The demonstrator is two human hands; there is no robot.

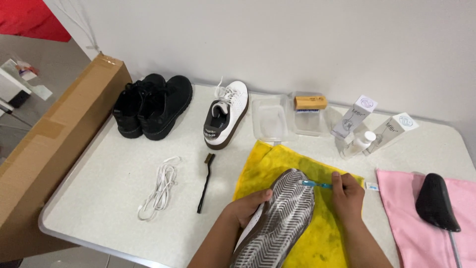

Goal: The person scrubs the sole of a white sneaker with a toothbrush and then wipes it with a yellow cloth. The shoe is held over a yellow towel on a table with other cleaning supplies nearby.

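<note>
I'm watching the left hand (246,207) gripping the upturned sneaker (280,218) on the yellow cloth (317,238), while the right hand (348,194) is pinching a blue toothbrush (317,185) against its sole.

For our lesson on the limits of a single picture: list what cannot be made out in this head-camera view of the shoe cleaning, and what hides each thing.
- Upper of the upturned shoe: faces down on the yellow cloth; its heel is cut off by the bottom edge.
- Blue brush handle end: covered by the right hand.
- Left hand fingers: tucked behind the shoe's side.
- Black shoe tree rod: cut off by the bottom edge.
- Bristles of the wooden brush: too small to make out.
</note>
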